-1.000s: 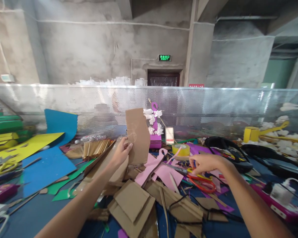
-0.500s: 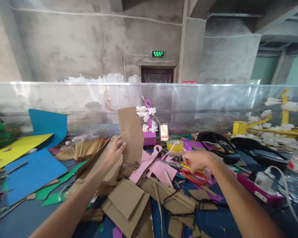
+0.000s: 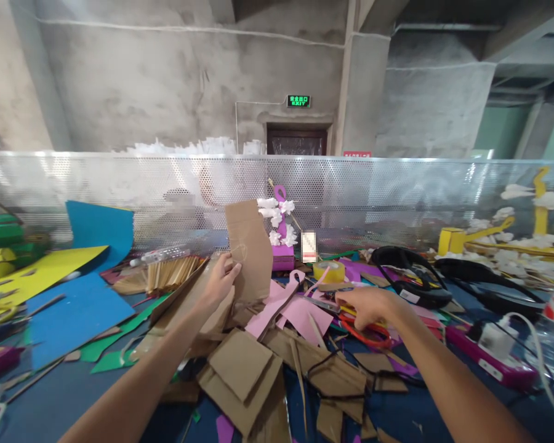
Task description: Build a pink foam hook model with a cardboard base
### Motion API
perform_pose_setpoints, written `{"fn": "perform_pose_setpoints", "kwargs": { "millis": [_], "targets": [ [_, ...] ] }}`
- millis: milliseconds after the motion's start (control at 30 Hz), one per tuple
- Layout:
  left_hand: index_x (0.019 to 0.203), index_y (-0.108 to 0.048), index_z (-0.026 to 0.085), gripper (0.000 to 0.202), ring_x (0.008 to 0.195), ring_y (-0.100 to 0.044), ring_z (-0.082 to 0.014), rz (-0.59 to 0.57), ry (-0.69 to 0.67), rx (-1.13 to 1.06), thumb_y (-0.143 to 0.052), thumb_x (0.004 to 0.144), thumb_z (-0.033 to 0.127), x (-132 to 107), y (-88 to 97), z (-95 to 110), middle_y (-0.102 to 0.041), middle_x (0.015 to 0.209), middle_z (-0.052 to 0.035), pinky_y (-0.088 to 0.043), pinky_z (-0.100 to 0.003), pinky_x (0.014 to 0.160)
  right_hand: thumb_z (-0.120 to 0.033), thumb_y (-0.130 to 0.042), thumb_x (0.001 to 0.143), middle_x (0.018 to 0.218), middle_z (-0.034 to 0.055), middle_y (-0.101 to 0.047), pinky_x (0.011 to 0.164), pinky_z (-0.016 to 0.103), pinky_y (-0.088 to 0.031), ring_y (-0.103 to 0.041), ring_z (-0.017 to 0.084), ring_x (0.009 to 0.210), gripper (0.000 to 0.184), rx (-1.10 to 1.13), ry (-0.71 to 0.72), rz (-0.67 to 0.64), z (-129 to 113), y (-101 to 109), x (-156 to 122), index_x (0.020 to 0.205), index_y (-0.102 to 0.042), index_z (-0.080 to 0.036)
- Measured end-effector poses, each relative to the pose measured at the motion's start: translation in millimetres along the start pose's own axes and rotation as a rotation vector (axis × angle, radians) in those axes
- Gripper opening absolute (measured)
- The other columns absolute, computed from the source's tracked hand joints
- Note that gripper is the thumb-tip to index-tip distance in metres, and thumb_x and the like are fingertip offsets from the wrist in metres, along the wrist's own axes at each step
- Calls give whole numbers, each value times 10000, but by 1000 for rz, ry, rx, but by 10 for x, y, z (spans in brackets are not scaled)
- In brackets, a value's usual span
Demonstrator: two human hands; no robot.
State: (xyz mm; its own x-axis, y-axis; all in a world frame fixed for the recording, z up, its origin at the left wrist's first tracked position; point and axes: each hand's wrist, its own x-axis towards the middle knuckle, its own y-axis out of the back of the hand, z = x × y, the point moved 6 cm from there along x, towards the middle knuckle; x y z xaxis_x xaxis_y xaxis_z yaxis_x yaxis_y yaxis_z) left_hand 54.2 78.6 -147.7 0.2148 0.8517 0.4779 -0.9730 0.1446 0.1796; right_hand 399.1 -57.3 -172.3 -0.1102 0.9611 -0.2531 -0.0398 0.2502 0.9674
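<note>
My left hand (image 3: pixel 222 280) is closed on the edge of an upright brown cardboard piece (image 3: pixel 252 252), which has a curved right side and a faint drawn outline. My right hand (image 3: pixel 367 304) reaches down over red-handled scissors (image 3: pixel 372 334), its thumb and forefinger apart. The fingertips are at or just above the handles; whether they touch is hard to see. A yellow handle shows partly under the fingers. Between my hands lie pink cut sheets (image 3: pixel 305 314). Stacked cardboard pieces (image 3: pixel 240 363) lie nearer to me.
Behind stands a purple model with white tufts (image 3: pixel 281 227), before a perforated metal screen (image 3: pixel 203 178). Yellow tape (image 3: pixel 330 272) lies nearby. At right are black straps (image 3: pixel 410 277) and a purple power strip (image 3: pixel 489 363) with cables. Blue sheets (image 3: pixel 83 307) and bundled sticks (image 3: pixel 173 274) are at left.
My right hand has lowered onto the scissors area and its fingers have spread. The left hand still holds the cardboard. The whole view has shifted slightly.
</note>
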Motion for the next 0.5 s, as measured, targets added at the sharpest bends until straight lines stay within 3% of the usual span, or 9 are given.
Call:
{"fn": "perform_pose_setpoints", "kwargs": {
  "millis": [267, 367, 500],
  "targets": [
    [1266, -547, 232, 525, 1213, -643, -331, 39, 30, -37, -682, 847, 518, -6, 37, -39, -671, 1339, -142, -560, -436, 881, -285, -640, 723, 797, -16, -630, 608, 288, -367, -559, 176, 680, 542, 325, 127, 49, 196, 105, -70, 1254, -563, -202],
    [1267, -540, 239, 519, 1158, -668, -307, 40, 41, -52, -688, 845, 503, -11, 34, -53, -677, 1331, -132, -565, -398, 829, -254, -592, 765, 860, 14, -684, 687, 293, -445, -632, 188, 754, 473, 506, 229, 73, 128, 189, -112, 1233, -566, -188],
    [1270, -527, 244, 523, 1087, -689, -285, 55, 75, -40, -684, 848, 510, -9, 35, -91, -702, 1274, -125, -559, -374, 780, -320, -688, 739, 1005, 61, -717, 709, 322, -525, -704, 244, 867, 525, 788, 298, 97, 33, 246, -148, 1243, -572, -236]
  ]
}}
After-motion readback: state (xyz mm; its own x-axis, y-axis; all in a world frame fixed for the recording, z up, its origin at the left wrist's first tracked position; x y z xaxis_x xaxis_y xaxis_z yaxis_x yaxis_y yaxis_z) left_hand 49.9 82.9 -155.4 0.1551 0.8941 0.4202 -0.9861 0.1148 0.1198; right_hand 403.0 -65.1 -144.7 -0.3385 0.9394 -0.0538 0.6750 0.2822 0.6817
